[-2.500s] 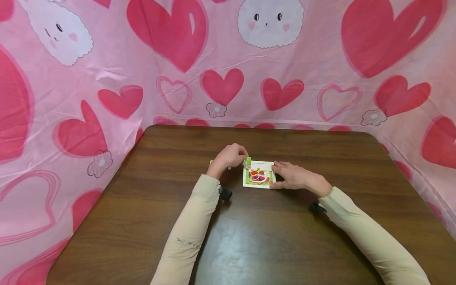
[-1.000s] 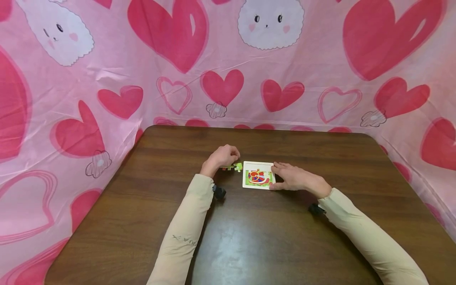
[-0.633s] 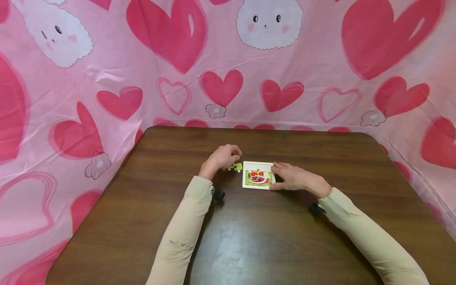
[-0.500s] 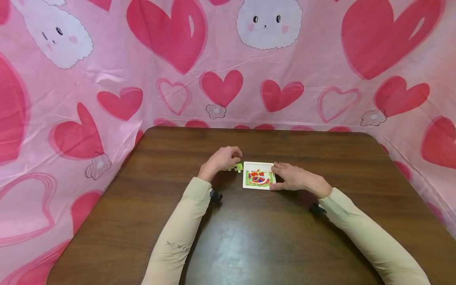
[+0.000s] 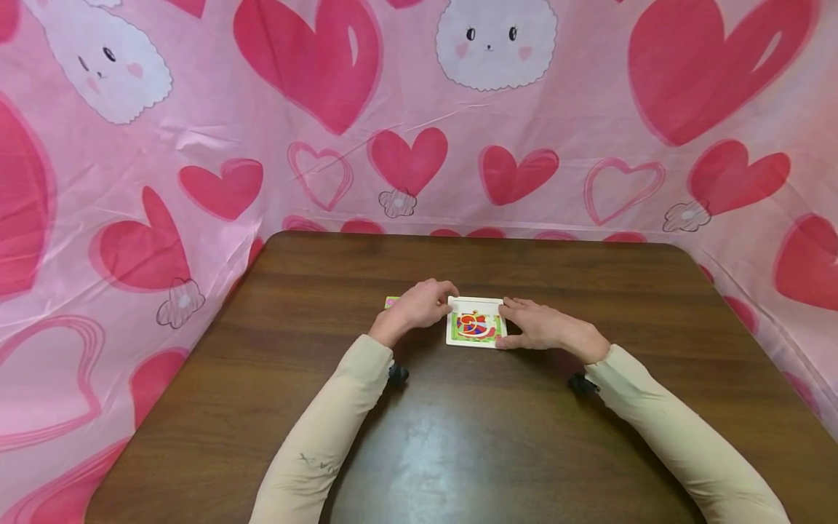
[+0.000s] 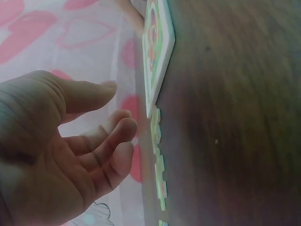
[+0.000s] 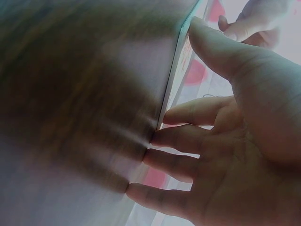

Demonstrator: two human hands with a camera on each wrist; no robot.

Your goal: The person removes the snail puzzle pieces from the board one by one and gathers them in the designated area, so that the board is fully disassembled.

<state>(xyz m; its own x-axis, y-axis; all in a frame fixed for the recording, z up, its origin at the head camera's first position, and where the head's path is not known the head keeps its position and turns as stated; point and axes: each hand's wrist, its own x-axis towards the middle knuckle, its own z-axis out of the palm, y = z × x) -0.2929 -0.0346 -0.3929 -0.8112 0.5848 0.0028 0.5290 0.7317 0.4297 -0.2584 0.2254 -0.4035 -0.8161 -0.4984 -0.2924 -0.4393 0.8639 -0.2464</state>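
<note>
A white-framed jigsaw puzzle board (image 5: 476, 343) lies flat on the table, its lower part filled with a red, blue and green picture and its upper strip plain white. My left hand (image 5: 419, 304) hovers at the board's upper left corner, fingers loosely bent. In the left wrist view nothing sits between its thumb and fingers, and loose jigsaw pieces (image 6: 160, 172) lie flat beyond them in a row beside the board. My right hand (image 5: 540, 324) rests along the board's right edge, thumb at the near corner and fairly straight fingers at the far one.
One pink-and-green piece (image 5: 391, 301) shows left of my left hand; the hand hides the other loose pieces in the head view. The brown wooden table (image 5: 524, 451) ends at a pink heart-patterned cloth (image 5: 458, 160) behind and at the sides.
The left hand held a green jigsaw piece upright at the board's upper left, then set it among the pieces on the left. Now it has moved right, without the piece. The right hand stayed put.
</note>
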